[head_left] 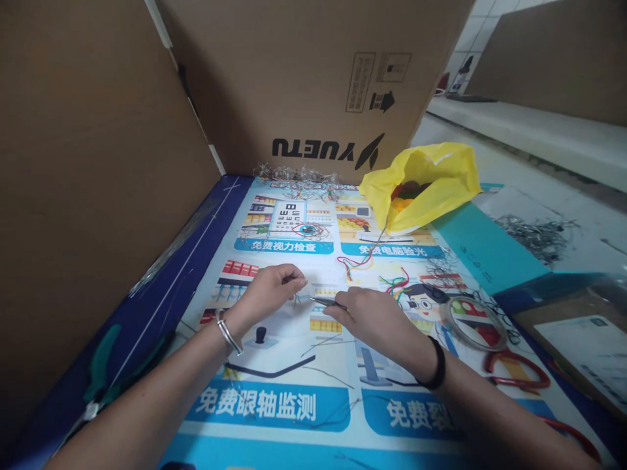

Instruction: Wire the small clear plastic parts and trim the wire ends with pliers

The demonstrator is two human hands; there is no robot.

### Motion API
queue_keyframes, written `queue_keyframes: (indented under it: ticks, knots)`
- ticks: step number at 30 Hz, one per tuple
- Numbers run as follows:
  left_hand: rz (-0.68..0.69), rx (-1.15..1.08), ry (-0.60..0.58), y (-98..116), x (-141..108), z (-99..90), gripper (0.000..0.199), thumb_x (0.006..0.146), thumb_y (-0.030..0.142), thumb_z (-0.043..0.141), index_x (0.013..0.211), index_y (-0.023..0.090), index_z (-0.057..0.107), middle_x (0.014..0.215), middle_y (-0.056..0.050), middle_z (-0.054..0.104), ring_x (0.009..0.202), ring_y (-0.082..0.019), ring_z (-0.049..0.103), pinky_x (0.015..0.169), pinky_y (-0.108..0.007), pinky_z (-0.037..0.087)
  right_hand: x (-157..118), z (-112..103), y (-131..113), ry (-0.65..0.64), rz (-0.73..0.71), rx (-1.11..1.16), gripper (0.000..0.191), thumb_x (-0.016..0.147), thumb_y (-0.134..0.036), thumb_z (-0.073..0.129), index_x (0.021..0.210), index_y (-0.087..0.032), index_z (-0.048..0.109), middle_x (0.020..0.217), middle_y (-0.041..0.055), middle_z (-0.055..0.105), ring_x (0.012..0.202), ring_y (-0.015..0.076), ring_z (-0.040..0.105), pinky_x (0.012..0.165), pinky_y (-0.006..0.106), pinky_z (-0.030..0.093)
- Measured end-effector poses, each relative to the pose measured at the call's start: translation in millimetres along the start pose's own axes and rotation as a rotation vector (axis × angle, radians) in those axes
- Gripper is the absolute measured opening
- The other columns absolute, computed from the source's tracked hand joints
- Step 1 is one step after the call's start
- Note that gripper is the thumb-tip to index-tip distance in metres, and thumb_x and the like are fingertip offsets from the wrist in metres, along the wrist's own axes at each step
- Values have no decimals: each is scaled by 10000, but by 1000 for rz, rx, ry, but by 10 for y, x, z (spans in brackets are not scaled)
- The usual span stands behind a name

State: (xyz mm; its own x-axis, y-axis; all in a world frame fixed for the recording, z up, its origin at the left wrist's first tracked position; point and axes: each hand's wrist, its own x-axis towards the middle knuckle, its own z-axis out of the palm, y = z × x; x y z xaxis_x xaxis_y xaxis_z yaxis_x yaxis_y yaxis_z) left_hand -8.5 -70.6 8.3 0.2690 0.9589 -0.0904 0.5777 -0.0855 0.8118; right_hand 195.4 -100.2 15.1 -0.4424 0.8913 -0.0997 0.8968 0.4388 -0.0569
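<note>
My left hand (274, 290), with a silver bangle at the wrist, is closed in a pinch between thumb and forefinger. Thin wire (297, 298) pokes out below those fingertips; its full shape is too fine to make out. My right hand (369, 316) wears a black band and is wrapped round slim pointed tweezers (323, 301). Their tip points left, a short gap from the left fingertips. Loose lengths of wire (328, 375) lie on the printed sheet beneath both hands. Beyond the right hand are coloured threads (398, 282) in red, green and yellow.
Cardboard walls (313, 78) stand behind and left. A yellow bag (426, 189) holds coloured material. Wire pieces are heaped at the back (298, 175) and right (536, 236). A round clear case (475, 323) and red-handled pliers (519, 370) lie right; green-handled pliers (105, 365) lie left.
</note>
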Motion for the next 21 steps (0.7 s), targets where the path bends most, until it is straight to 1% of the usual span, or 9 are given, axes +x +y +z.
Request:
queue_keyframes:
  ticks: [1,3,6,9,12,15,17,18,21]
  knots:
    - [5,15,-25,-11,2,-2,201,778,342,489,748,174,595,615,18,592,569,-97,535,544,-206,390,-5,1,8,-3,-3,3,442,890,-511,296,814,-222,622,771,34,647,708,174,605,548,239,322]
    - [-16,2,-128,-29,5,-4,223,786,350,475,750,167,597,627,7,600,562,-100,539,536,-212,398,-18,-8,29,-18,-20,20,462,890,-518,284,796,-223,627,755,30,651,697,172,604,544,240,311]
    - [-67,-110,-280,-34,2,-3,266,819,359,417,823,150,582,721,-33,634,558,-104,566,519,-220,413,-36,-39,62,-49,-42,37,478,895,-510,275,773,-217,632,744,29,659,698,168,603,540,238,298]
    - [-99,-217,-343,-18,-9,-11,254,833,329,390,924,146,540,789,-61,648,592,-107,581,507,-214,403,-42,-68,88,-65,-31,23,473,894,-498,291,737,-209,631,738,28,661,696,168,600,532,235,285]
    - [-104,-281,-395,-1,-20,-28,229,795,236,437,1004,152,482,838,-66,649,626,-105,579,526,-214,398,-31,-78,116,-73,-35,34,465,893,-495,297,732,-211,629,742,24,662,698,167,598,530,233,281]
    - [-67,-309,-464,4,-24,-37,353,733,160,485,1082,165,430,820,-43,644,634,-105,565,537,-217,385,-12,-73,149,-91,-28,45,469,894,-494,291,747,-209,633,748,27,662,697,166,596,531,231,285]
    - [-63,-290,-478,2,-22,-37,409,711,162,516,1108,166,420,759,-21,635,610,-104,549,534,-218,377,1,-68,166,-101,-13,51,474,891,-503,288,766,-210,638,760,32,663,699,168,596,532,231,290]
    - [-68,-274,-461,1,-19,-36,417,707,175,526,1112,165,424,748,-15,629,598,-103,545,535,-220,380,6,-65,170,-102,-9,56,477,890,-510,285,778,-212,641,767,35,663,703,170,596,534,232,293]
    - [-93,-208,-310,1,-8,-35,379,722,239,525,1089,165,464,818,-29,621,575,-99,550,526,-225,393,8,-61,160,-79,7,42,487,886,-528,274,796,-216,637,773,42,660,704,178,598,538,239,302]
